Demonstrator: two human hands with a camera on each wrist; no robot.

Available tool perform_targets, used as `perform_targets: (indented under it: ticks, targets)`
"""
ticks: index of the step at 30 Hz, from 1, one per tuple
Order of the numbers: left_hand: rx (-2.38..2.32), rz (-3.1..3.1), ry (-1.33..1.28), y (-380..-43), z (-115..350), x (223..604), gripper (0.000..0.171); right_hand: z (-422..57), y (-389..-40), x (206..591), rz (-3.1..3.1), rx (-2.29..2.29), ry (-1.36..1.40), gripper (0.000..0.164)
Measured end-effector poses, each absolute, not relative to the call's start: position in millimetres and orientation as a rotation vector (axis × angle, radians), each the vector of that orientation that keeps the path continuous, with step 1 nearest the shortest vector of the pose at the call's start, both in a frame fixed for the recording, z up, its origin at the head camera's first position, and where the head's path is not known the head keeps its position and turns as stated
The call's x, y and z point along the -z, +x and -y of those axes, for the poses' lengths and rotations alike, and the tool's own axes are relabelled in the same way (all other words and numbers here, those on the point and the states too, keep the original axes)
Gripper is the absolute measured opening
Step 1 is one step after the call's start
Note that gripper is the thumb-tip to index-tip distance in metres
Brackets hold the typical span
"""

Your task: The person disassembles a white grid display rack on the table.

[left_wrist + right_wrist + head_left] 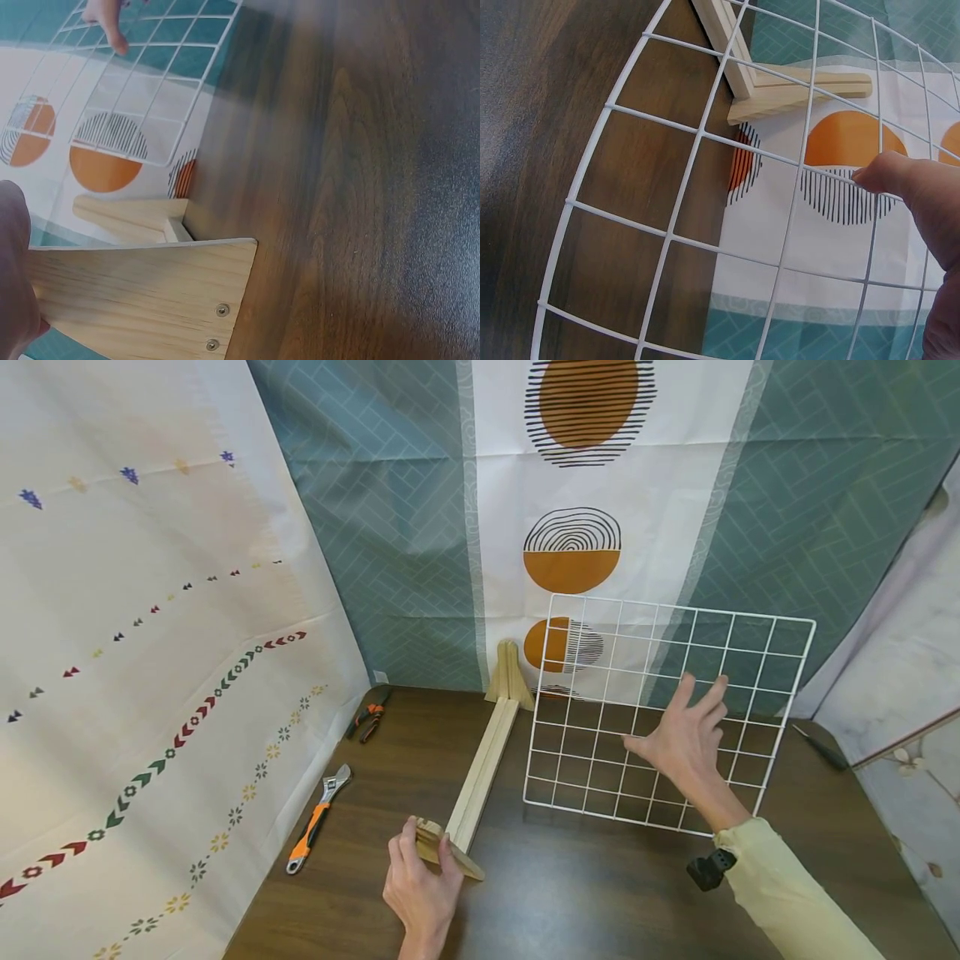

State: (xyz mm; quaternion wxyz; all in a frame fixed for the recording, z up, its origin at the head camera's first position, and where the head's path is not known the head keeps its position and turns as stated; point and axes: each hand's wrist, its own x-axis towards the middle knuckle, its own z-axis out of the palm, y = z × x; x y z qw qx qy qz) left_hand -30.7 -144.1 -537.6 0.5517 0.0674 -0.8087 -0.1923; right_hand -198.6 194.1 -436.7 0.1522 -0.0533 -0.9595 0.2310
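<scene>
A wooden frame, with a long bar [483,772] joining two flared end boards, lies along the table. My left hand [423,889] pinches the near end board [150,292], thumb on one side and fingers on the other. Two screw heads show on that board's face. The far end board [510,677] stands close to the back wall. To the right, a white wire grid panel [585,752] tilts up in front of the wall cloth. My right hand [686,735] holds it with spread fingers, the thumb [889,176] on a wire crossing.
An orange-handled adjustable wrench [318,822] and pliers [367,714] lie at the table's left side. A dark-handled pointed tool [821,747] is at the right edge. Patterned cloths [390,543] hang behind and beside the brown table [555,885].
</scene>
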Motion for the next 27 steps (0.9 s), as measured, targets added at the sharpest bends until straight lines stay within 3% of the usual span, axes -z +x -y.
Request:
perform_targets:
  ticks: [27]
  targets:
    - [0.459, 1.927, 0.133, -39, 129, 534, 0.047, -199, -195, 446, 2.859, -0.611, -0.118, 0.142]
